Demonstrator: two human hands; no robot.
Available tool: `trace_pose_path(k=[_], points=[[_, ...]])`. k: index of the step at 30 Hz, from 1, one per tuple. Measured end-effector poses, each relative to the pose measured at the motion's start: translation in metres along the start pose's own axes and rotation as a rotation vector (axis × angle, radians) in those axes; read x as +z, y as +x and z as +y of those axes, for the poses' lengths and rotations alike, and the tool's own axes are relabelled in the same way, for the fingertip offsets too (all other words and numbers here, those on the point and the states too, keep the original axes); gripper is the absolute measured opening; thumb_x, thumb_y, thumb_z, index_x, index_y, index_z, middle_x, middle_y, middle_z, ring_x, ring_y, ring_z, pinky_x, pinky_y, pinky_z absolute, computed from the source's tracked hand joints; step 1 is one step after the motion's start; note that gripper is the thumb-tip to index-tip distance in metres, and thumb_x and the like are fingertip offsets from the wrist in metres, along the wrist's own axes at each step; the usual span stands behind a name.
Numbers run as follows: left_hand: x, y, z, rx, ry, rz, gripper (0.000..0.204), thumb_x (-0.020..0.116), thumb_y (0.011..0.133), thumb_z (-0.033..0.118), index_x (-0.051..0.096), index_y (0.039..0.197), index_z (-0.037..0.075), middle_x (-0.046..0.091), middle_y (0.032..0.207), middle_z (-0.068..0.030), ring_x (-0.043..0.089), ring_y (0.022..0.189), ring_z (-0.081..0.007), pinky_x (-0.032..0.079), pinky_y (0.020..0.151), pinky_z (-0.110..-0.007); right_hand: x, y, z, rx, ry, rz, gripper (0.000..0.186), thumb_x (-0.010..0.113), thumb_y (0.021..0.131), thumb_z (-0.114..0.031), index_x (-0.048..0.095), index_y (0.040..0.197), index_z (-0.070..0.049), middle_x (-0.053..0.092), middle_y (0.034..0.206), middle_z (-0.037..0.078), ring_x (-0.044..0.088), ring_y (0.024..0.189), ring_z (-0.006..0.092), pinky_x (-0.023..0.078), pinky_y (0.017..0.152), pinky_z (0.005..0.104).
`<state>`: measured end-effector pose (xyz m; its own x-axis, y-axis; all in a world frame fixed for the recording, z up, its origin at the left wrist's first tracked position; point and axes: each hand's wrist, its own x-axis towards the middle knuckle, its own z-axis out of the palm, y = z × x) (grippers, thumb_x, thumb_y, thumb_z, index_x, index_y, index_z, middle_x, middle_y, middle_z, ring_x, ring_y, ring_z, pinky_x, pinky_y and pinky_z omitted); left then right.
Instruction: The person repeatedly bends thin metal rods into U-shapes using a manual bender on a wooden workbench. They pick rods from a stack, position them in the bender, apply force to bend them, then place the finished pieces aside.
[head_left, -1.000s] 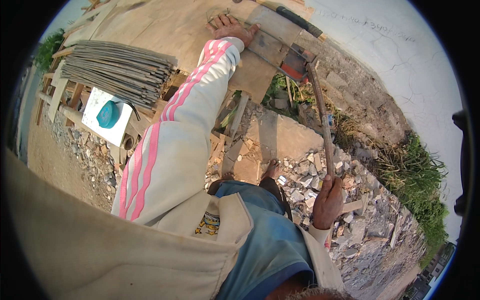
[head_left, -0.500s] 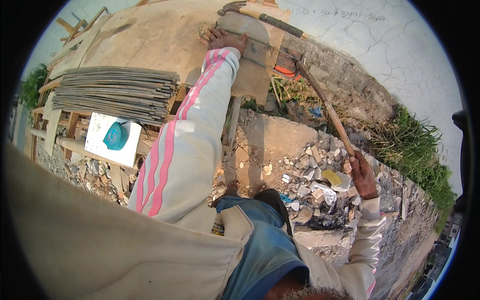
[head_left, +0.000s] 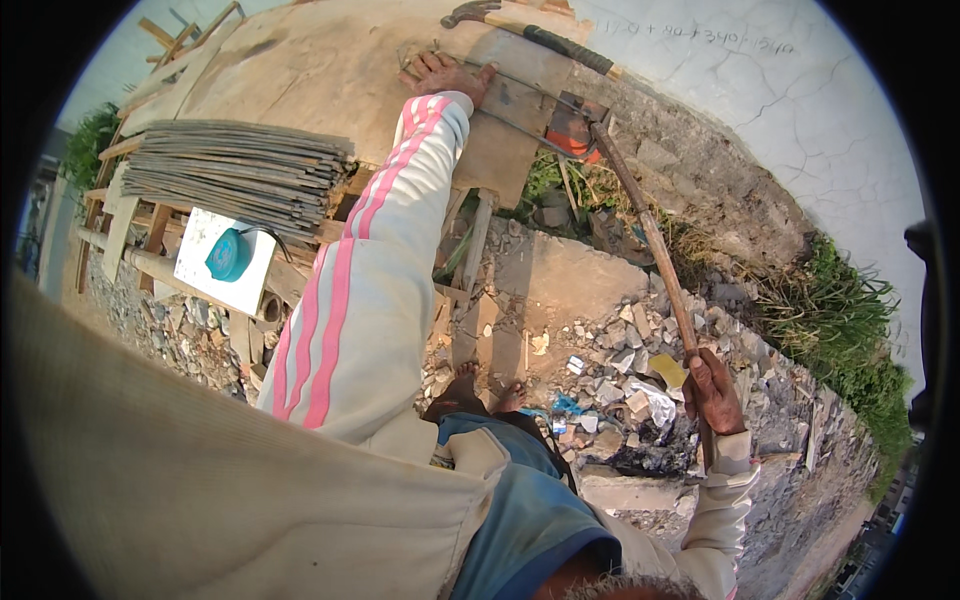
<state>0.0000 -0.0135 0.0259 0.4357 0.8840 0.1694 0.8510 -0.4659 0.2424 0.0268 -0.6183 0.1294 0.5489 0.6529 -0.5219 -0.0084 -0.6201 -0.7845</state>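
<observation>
My left hand (head_left: 445, 78) lies on the wooden board (head_left: 300, 70) with its fingers spread. Under and beside it is a thin metal rod (head_left: 525, 130) bent into a long narrow shape, pressed to the board. My right hand (head_left: 714, 390) is wrapped around a long rusty bar (head_left: 655, 245). The bar's far end meets the board's right edge, by a red-orange piece (head_left: 572, 130) next to the bent rod. Its near end runs down past my right hand toward the sleeve. How bar and rod touch is too small to tell.
A claw hammer (head_left: 540, 38) lies at the board's far edge, by a cracked wall (head_left: 760, 90). To the left is a stack of metal rods (head_left: 235, 170), with a teal tape measure (head_left: 228, 255) on a white sheet (head_left: 195, 250). Rubble (head_left: 630, 350) covers ground beside my feet.
My right hand has come closer to my body, swinging the bar's near end slightly toward me. More of the bar shows below the hand. My left hand stays on the board.
</observation>
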Motion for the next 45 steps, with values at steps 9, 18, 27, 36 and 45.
trace_pose_path(k=[9, 18, 27, 36, 45], points=[[0.001, -0.002, 0.001, -0.009, 0.053, 0.014, 0.103, 0.028, 0.091, 0.082, 0.027, 0.158, 0.003, 0.022, 0.165, -0.0192, 0.014, 0.154, -0.0354, 0.007, 0.121, -0.06, 0.029, -0.055, 0.03, 0.215, 0.21, 0.11, 0.038, 0.05, 0.106, -0.047, 0.046, 0.086, -0.015, 0.033, 0.059, -0.01, 0.026, 0.044, 0.0012, 0.02, 0.036, 0.0227], [0.004, 0.001, 0.002, -0.016, -0.011, -0.053, 0.1, 0.031, 0.092, 0.078, 0.02, 0.16, 0.005, 0.014, 0.168, -0.0179, 0.005, 0.156, -0.0369, -0.003, 0.121, -0.063, 0.153, -0.081, -0.014, 0.326, 0.513, 0.13, 0.04, 0.046, 0.106, -0.05, 0.044, 0.089, -0.013, 0.037, 0.059, -0.002, 0.03, 0.042, 0.0061, 0.027, 0.036, 0.0235], [0.008, -0.003, 0.001, -0.023, -0.029, -0.004, 0.099, 0.034, 0.092, 0.076, 0.021, 0.16, 0.005, 0.015, 0.167, -0.0187, 0.006, 0.156, -0.0366, -0.003, 0.122, -0.063, 0.282, -0.065, -0.047, 0.226, 0.746, 0.234, 0.038, 0.044, 0.107, -0.046, 0.044, 0.091, -0.012, 0.04, 0.063, -0.001, 0.035, 0.045, 0.007, 0.031, 0.04, 0.0227], [-0.002, -0.002, 0.003, -0.027, -0.037, -0.038, 0.101, 0.034, 0.091, 0.077, 0.02, 0.16, 0.004, 0.013, 0.168, -0.0181, 0.005, 0.156, -0.0367, 0.0, 0.122, -0.063, 0.221, -0.083, -0.038, 0.25, 0.563, 0.237, 0.034, 0.046, 0.107, -0.044, 0.047, 0.093, -0.013, 0.037, 0.064, -0.005, 0.031, 0.046, 0.0035, 0.026, 0.04, 0.0218], [-0.002, -0.004, 0.004, -0.037, -0.008, -0.064, 0.102, 0.031, 0.091, 0.08, 0.019, 0.161, 0.006, 0.012, 0.168, -0.0168, 0.004, 0.156, -0.0365, 0.0, 0.122, -0.061, 0.211, -0.096, -0.053, 0.303, 0.474, 0.235, 0.037, 0.044, 0.107, -0.046, 0.046, 0.09, -0.014, 0.038, 0.064, -0.005, 0.031, 0.045, 0.0043, 0.027, 0.039, 0.022]])
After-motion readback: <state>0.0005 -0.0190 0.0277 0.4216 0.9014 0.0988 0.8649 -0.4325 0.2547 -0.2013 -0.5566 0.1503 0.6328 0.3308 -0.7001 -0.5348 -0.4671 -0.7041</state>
